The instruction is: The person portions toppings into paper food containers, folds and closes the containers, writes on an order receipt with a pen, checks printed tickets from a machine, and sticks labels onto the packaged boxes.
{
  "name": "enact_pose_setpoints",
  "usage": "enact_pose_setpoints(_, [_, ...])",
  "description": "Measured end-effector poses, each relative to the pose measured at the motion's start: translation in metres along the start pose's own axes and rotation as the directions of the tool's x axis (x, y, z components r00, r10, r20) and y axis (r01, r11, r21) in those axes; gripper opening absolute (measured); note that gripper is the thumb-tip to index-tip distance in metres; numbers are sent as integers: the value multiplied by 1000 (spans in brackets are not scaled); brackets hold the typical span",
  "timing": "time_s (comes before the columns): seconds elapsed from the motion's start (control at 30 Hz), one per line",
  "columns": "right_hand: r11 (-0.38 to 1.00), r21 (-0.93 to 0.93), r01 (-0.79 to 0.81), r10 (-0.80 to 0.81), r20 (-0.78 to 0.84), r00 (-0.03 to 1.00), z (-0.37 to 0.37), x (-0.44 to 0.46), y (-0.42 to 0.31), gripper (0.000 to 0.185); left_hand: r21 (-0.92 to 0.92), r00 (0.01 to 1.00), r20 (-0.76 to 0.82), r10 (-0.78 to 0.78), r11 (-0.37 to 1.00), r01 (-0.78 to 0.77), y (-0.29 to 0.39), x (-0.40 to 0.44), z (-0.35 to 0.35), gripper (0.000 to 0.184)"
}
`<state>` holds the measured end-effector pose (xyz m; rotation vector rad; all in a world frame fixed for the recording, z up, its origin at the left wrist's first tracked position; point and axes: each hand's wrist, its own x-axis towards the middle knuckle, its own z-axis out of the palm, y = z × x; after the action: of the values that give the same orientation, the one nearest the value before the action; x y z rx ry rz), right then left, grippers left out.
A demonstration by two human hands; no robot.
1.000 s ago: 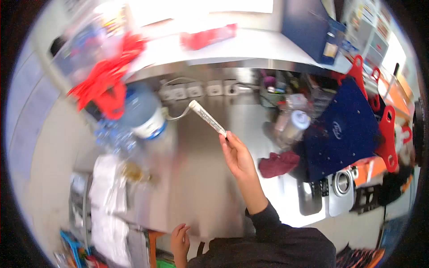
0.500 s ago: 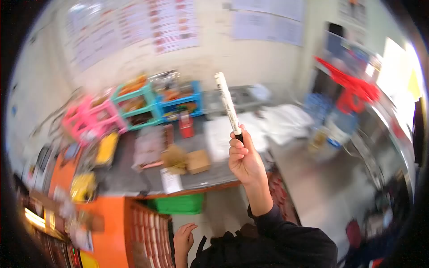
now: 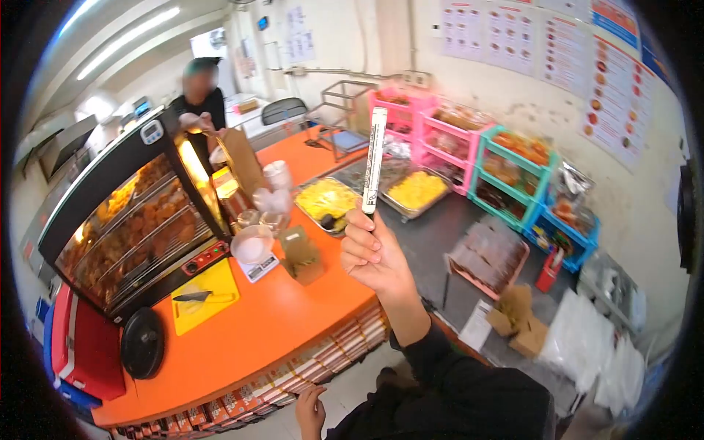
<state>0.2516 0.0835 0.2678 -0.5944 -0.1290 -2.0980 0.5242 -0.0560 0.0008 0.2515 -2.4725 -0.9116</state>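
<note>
My right hand (image 3: 378,257) holds up a white marker pen (image 3: 375,158) by its lower end, upright in front of the camera. Dark print runs along the barrel, and the fingers cover the dark end. Behind the marker pen lie two trays of yellow food shreds, the left tray (image 3: 298,198) and the right tray (image 3: 449,192). Low at the bottom edge, my left hand (image 3: 312,407) hangs beside the counter front with loosely bent fingers and nothing visible in it.
An orange counter (image 3: 293,323) carries a lit food warmer (image 3: 139,220), a yellow cutting board (image 3: 224,290) with a knife and a black lid (image 3: 142,342). Coloured basket racks (image 3: 517,176) line the wall. Another person (image 3: 202,95) stands behind the warmer.
The view has swung left, bringing the orange counter, food warmer and other person into sight. My right hand still holds the marker pen up; my left hand stays low.
</note>
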Motion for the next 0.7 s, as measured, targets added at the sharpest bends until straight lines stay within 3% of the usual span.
enact_pose_setpoints(0.1, [974, 58, -218, 208, 144, 968, -19, 52, -13, 44, 38, 986, -38, -163, 986, 165, -10, 7, -2, 32])
enact_pose_setpoints(0.2, [965, -107, -241, 253, 123, 960, -40, 109, -31, 44, 19, 966, -185, -181, 982, 188, -17, 31, 5, 34])
enact_pose_setpoints(0.27, [962, -234, -137, 118, -96, 988, -58, 163, -44, 43, 1, 942, -288, -170, 984, 178, -22, 43, 8, 33])
enact_pose_setpoints(0.3, [945, -317, -79, 23, -175, 984, -71, 199, -51, 44, -12, 932, -270, -241, 969, 247, -26, 45, 8, 33])
enact_pose_setpoints(0.37, [841, -541, -29, -105, -215, 971, -110, 286, -64, 43, 6, 915, -262, -308, 947, 320, -21, 50, 6, 33])
enact_pose_setpoints(0.47, [804, -567, -179, -103, -430, 897, -164, 409, -68, 38, -74, 888, -249, -387, 921, 381, -19, 58, 5, 34])
enact_pose_setpoints(0.53, [696, -661, -281, -156, -521, 839, -194, 469, -56, 35, -183, 868, -245, -431, 900, 396, -36, 66, 4, 34])
enact_pose_setpoints(0.57, [591, -760, -269, -256, -493, 831, -216, 498, -50, 32, -179, 849, -234, -473, 880, 441, -51, 64, 6, 34])
enact_pose_setpoints(0.6, [471, -845, -255, -359, -447, 819, -240, 527, -46, 29, -165, 880, -227, -418, 906, 388, -72, 64, 4, 34])
enact_pose_setpoints(0.67, [-102, -968, -228, -575, -130, 808, -264, 569, -45, 23, -195, 873, -250, -418, 905, 378, -103, 72, -2, 33])
enact_pose_setpoints(0.7, [-522, -825, -218, -567, 145, 811, -270, 581, -46, 22, -129, 906, -148, -397, 916, 381, -127, 74, -10, 39])
